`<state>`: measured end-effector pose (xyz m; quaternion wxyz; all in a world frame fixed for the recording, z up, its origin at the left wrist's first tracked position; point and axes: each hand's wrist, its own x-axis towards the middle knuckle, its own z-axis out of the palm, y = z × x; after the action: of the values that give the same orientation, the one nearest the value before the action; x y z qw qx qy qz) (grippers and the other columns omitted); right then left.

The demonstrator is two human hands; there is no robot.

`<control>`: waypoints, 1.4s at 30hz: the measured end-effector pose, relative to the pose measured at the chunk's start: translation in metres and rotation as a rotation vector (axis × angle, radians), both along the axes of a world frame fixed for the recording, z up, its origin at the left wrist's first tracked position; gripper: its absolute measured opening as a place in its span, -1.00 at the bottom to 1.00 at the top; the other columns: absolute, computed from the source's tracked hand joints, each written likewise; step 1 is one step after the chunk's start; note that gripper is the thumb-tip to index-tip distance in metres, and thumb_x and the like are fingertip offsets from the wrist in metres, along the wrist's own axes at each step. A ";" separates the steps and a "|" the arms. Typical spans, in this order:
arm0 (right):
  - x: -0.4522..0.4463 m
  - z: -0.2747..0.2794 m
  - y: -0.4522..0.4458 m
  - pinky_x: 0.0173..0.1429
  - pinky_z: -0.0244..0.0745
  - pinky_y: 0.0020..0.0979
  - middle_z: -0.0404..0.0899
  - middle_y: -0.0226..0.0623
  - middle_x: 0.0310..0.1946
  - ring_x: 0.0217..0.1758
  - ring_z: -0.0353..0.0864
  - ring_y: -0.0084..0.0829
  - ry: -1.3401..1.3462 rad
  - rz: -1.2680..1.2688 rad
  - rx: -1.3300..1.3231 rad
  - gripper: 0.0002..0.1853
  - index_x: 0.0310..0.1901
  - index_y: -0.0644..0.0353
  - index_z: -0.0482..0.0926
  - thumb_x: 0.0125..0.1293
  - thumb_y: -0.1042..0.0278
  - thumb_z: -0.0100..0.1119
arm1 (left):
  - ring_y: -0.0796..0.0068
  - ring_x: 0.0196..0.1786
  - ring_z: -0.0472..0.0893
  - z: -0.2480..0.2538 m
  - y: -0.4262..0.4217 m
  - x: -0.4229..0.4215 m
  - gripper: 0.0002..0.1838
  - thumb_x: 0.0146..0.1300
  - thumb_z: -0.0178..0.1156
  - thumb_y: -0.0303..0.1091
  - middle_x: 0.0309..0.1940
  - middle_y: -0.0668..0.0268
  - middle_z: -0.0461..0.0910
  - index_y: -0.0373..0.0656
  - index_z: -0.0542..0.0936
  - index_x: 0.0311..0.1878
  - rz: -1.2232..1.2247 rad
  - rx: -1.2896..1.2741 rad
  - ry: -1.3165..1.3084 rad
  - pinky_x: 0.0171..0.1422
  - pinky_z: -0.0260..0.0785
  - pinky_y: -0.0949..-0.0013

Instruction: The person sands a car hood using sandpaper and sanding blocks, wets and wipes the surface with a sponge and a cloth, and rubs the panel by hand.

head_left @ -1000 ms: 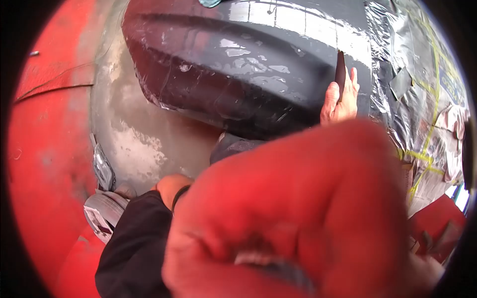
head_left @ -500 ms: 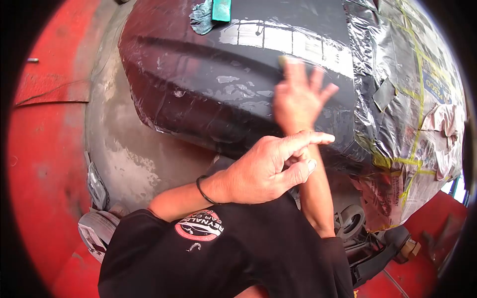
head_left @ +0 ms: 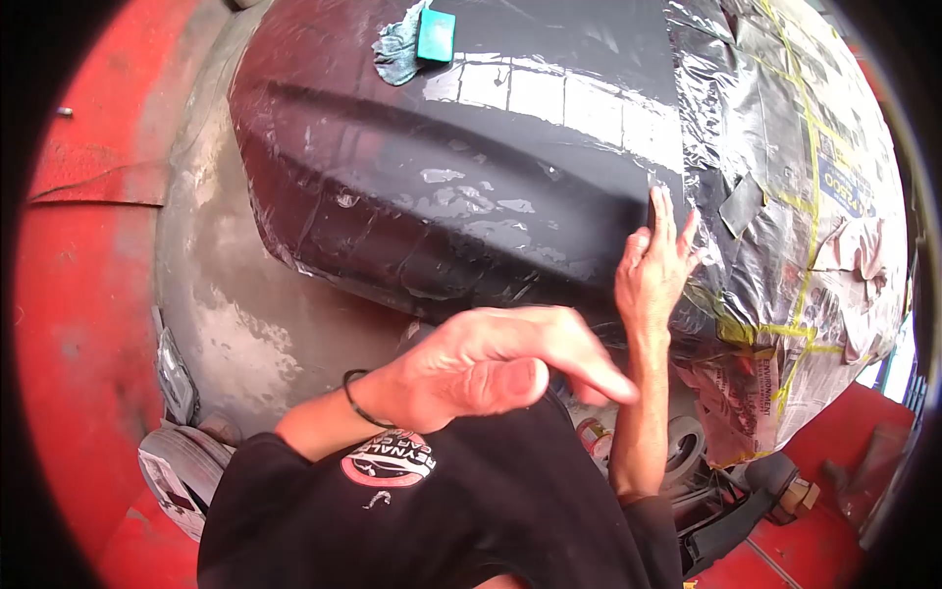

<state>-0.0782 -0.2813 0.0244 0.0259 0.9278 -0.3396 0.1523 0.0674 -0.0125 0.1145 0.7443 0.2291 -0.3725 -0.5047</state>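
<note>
A dark, glossy car panel (head_left: 392,147), wet-looking with pale worn patches, curves across the view. My right hand (head_left: 655,265) is at its right side, close to the masked edge, with fingers stretched out and partly spread. A dark sliver shows beside its fingers; whether that is a sheet under them or shadow I cannot tell. My left hand (head_left: 491,363) hovers in front of my chest, nearer the camera, with fingers extended and drooping to the right and thumb forward. Nothing shows in it, and it appears apart from the panel.
A green block (head_left: 437,36) and a wet grey-blue cloth (head_left: 395,51) lie on the panel's top. Plastic and newspaper masking (head_left: 765,265) with yellow tape covers the right side, bearing a dark square sheet (head_left: 741,204) and a pale rag (head_left: 852,247). Wheels (head_left: 182,466) sit below left.
My right hand has moved right and toward me, to the panel's masked edge. My left hand has lowered, its fingers now drooping rather than pointing right. The view has shifted slightly.
</note>
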 end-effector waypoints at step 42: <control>0.096 -0.020 0.065 0.77 -0.44 0.77 0.39 -0.18 0.73 0.92 0.00 0.27 -0.080 0.232 0.077 -0.30 0.68 0.13 0.45 0.55 0.20 0.25 | 0.16 0.55 0.62 -0.126 -0.060 0.065 -0.53 0.82 0.12 -0.12 0.47 0.08 0.69 -0.27 0.66 0.50 0.902 0.522 -0.547 0.69 0.41 0.11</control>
<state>0.0177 -0.2160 0.0042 -0.0413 0.9543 -0.2365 0.1780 0.1322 -0.0726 -0.0110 0.6813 0.6626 -0.2799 -0.1359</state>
